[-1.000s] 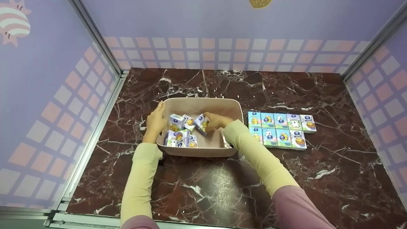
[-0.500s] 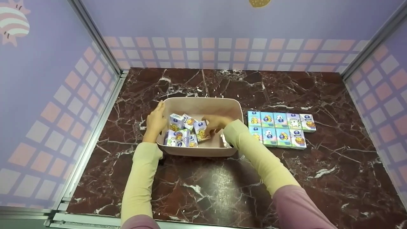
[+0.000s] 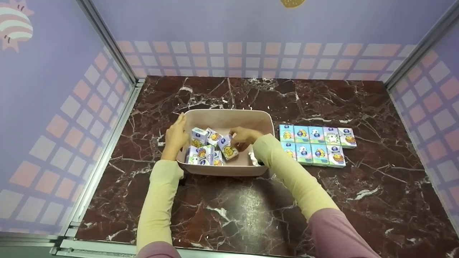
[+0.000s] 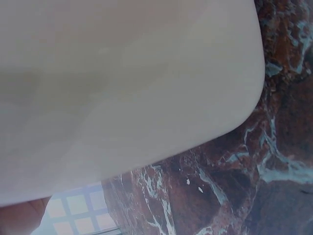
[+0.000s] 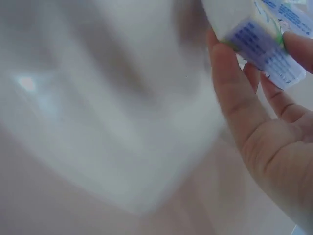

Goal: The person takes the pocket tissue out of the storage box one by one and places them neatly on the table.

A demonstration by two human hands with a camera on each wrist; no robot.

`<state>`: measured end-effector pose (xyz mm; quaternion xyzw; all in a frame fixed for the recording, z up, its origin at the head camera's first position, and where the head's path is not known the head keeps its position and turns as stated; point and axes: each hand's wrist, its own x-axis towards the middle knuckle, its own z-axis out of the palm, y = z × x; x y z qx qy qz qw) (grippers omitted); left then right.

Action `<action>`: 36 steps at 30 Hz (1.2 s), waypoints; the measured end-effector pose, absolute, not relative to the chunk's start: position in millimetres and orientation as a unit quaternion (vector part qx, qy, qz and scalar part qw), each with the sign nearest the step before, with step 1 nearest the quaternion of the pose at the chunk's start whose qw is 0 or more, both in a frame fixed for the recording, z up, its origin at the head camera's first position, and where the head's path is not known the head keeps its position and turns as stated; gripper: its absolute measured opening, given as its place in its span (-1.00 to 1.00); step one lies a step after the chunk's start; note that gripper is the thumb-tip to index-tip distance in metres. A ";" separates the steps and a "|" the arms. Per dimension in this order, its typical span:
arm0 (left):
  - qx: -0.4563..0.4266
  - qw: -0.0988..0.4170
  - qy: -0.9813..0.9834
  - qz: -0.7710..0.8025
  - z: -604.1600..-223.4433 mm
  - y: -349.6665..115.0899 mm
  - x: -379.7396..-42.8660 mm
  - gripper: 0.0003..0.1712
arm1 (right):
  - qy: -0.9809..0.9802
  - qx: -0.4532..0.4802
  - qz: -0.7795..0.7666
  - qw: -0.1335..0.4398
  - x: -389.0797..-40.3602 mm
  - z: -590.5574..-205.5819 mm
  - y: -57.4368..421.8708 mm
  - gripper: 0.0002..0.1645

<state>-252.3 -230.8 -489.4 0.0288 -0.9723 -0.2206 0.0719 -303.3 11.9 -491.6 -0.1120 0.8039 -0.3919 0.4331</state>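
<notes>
A beige plastic bin [image 3: 222,171] stands on the marble-patterned tabletop and holds several small packs with cartoon prints, which look like pocket tissue packs [image 3: 199,137]. My left hand [image 3: 176,138] rests against the bin's left wall, its fingers lying straight along the rim. Only a bit of a finger [image 4: 22,215] shows beyond the wall in the left wrist view. Inside the bin, my right hand [image 3: 245,137] pinches one tissue pack [image 3: 228,150] between thumb and fingers. That pack sits tilted beside the others. In the right wrist view its printed side [image 5: 264,51] faces the camera.
To the right of the bin, several tissue packs [image 3: 315,136] lie flat in two touching rows. Purple panels with a checked band [image 3: 254,59] enclose the back and sides. A metal rail [image 3: 96,157] runs along the left edge.
The pack under my right hand has come down and turned on the bin floor; the fingers have shifted on it and now pinch it. My left hand has stayed in place.
</notes>
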 end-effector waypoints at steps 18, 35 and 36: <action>0.029 0.073 -0.971 -0.227 -492.4 -231.7 -253.6 -0.29 | 0.770 -0.060 -0.569 0.282 -311.0 -456.1 24.0 -0.43; 0.029 0.069 -0.970 -0.233 -489.7 -231.8 -253.1 -0.28 | 0.654 0.021 -0.726 0.212 -311.8 -399.6 111.1 -0.39; 0.030 0.067 -0.970 -0.233 -489.5 -231.7 -252.9 -0.27 | 0.651 0.019 -0.730 0.208 -310.6 -399.5 118.8 -0.38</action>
